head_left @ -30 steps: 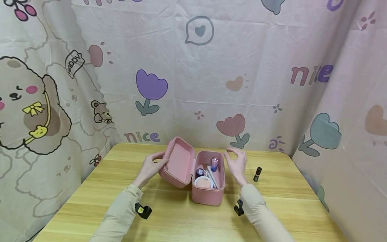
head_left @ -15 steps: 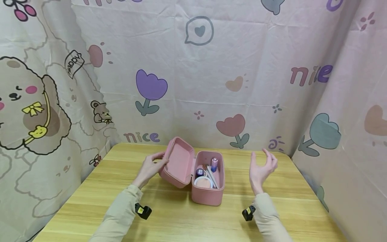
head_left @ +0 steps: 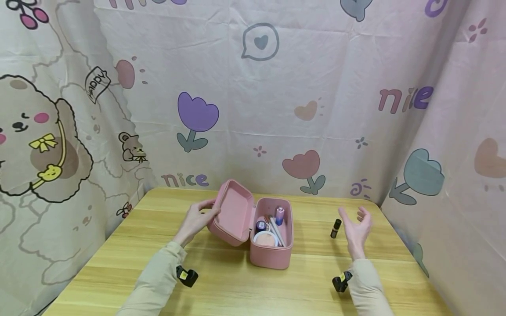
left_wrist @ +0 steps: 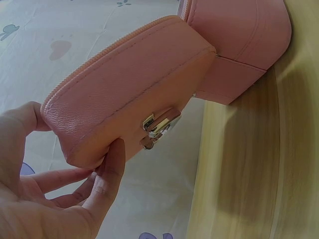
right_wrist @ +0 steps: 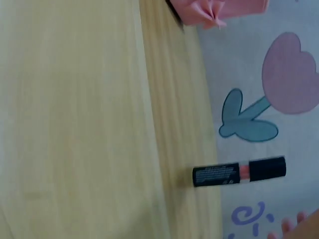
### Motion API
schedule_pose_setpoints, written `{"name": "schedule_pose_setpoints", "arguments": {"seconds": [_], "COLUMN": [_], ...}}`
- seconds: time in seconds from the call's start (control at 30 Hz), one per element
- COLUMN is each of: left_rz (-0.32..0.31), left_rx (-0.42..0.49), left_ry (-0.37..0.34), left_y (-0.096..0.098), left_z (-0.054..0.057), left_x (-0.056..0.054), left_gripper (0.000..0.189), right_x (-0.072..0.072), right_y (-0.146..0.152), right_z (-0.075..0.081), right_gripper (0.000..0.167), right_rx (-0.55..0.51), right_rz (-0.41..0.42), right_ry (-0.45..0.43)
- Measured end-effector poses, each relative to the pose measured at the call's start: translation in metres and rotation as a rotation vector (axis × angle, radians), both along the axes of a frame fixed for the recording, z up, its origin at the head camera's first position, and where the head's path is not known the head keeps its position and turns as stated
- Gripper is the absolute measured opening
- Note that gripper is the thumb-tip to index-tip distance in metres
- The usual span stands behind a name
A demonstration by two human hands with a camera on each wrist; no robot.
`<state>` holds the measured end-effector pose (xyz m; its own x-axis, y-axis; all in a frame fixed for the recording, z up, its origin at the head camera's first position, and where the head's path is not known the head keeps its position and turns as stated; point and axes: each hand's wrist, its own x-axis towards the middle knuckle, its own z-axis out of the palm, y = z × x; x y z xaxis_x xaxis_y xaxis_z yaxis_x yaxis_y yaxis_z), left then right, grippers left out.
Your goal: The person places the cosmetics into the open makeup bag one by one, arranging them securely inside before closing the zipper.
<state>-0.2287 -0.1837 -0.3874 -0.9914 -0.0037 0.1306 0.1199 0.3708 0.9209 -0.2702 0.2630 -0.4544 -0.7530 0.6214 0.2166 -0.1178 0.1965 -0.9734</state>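
In the head view, a wood-grain table [head_left: 221, 289] has its back edge against a cream cartoon-print curtain [head_left: 253, 109], which also hangs along both sides. Near the middle of the back edge sits a pink cosmetic case [head_left: 271, 258] holding a round compact [head_left: 265, 239], slim brushes and a purple-blue bottle [head_left: 280, 215]. Its lid [head_left: 233, 210] is swung toward the table's left edge, gripped by the left hand [head_left: 193, 224]. A black cosmetic tube [head_left: 336, 228] stands toward the back right corner; between it and the right edge is the right hand [head_left: 357, 230], holding nothing, fingers apart.

In the left wrist view, thumb and fingers pinch the lid's corner beside a metal clasp [left_wrist: 163, 123].

In the dim right wrist view, the tube shows a pink band [right_wrist: 244, 172]; a bow [right_wrist: 210, 11] seems attached to the case.
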Motion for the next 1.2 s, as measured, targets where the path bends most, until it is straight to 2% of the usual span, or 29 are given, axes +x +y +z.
{"name": "schedule_pose_setpoints", "arguments": {"seconds": [0.1,0.33,0.67,0.9,1.07,1.2], "left_rz": [0.001,-0.002,-0.006,-0.003,-0.006,-0.013], "left_rx": [0.001,0.001,0.016,0.009,0.013,0.02], "left_ry": [-0.002,-0.008,-0.006,0.0,-0.008,-0.018], "left_y": [0.0,0.0,0.0,0.0,0.0,0.0], "left_z": [0.0,0.0,0.001,0.001,0.001,0.001], "left_x": [0.0,0.001,0.001,0.001,0.001,0.001], "left_gripper": [0.05,0.05,0.05,0.05,0.05,0.051], "right_x": [0.0,-0.001,-0.004,-0.004,-0.005,-0.006], "right_y": [0.004,0.007,0.006,0.003,0.003,0.003], "right_z": [-0.003,-0.005,-0.009,-0.009,-0.01,-0.011], "right_gripper": [0.073,0.068,0.033,0.034,0.033,0.034], "right_rx": [-0.001,-0.007,-0.03,-0.047,-0.023,0.004], "right_rz": [0.053,0.098,0.126,0.126,0.138,0.179], "right_ry": [-0.043,-0.092,-0.061,-0.051,-0.076,-0.096]}}
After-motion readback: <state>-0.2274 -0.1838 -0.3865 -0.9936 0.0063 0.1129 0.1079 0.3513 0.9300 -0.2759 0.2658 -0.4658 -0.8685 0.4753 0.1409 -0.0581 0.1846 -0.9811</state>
